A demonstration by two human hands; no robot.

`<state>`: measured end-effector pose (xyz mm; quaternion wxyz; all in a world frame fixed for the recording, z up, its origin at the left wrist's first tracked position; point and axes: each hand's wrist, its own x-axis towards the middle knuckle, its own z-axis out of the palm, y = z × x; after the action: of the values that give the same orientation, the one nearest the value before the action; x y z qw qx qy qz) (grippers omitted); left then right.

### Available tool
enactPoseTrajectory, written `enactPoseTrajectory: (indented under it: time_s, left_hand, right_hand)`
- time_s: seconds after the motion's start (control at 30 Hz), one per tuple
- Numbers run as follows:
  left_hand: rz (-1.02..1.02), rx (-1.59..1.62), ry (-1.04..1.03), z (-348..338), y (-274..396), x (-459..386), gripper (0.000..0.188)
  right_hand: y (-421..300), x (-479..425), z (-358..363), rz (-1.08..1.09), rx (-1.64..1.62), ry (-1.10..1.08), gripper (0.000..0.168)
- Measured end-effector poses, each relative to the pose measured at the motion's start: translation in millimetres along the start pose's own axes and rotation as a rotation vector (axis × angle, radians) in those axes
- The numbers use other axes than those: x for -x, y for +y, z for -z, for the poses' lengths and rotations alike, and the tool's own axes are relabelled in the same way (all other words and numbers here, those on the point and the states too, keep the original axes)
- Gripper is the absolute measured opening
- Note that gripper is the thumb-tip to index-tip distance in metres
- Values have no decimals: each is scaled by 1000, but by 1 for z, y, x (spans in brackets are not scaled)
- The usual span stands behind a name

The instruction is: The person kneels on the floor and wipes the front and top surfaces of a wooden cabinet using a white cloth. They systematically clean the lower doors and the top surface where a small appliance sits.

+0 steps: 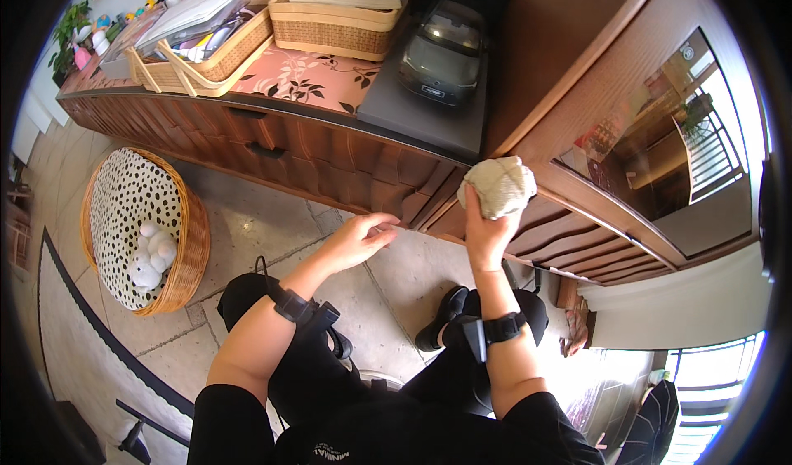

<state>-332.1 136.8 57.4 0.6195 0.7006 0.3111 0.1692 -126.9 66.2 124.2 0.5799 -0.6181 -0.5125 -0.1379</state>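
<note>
A bunched cream cloth (500, 186) is gripped in my right hand (489, 233), raised close to the front edge of a tall dark-wood cabinet (581, 93). Whether the cloth touches the wood I cannot tell. My left hand (362, 237) holds nothing; its fingers are loosely curved and partly apart, over the tiled floor before the low wooden sideboard (322, 162). A glass panel (674, 137) in the cabinet door mirrors the room. On the sideboard's right end, a grey model car (442, 56) stands on a dark base (383, 106).
A wicker basket (192, 267) with a spotted cushion (133, 199) and a white plush toy (151, 257) stands on the floor at left. Woven baskets (334, 28) of books and papers stand on the sideboard. A grey-white rug (80, 353) lies at lower left.
</note>
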Motion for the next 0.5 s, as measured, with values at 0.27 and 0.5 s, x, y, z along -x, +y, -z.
enactPoseTrajectory:
  time_s: [0.27, 0.5]
  left_hand:
    - [19, -96, 4, 3, -7, -7, 31]
    - [-81, -241, 32, 4, -18, -2, 32]
  right_hand:
    - [17, 38, 0, -113, 128, -158, 36]
    - [-9, 6, 9, 291, 285, -241, 39]
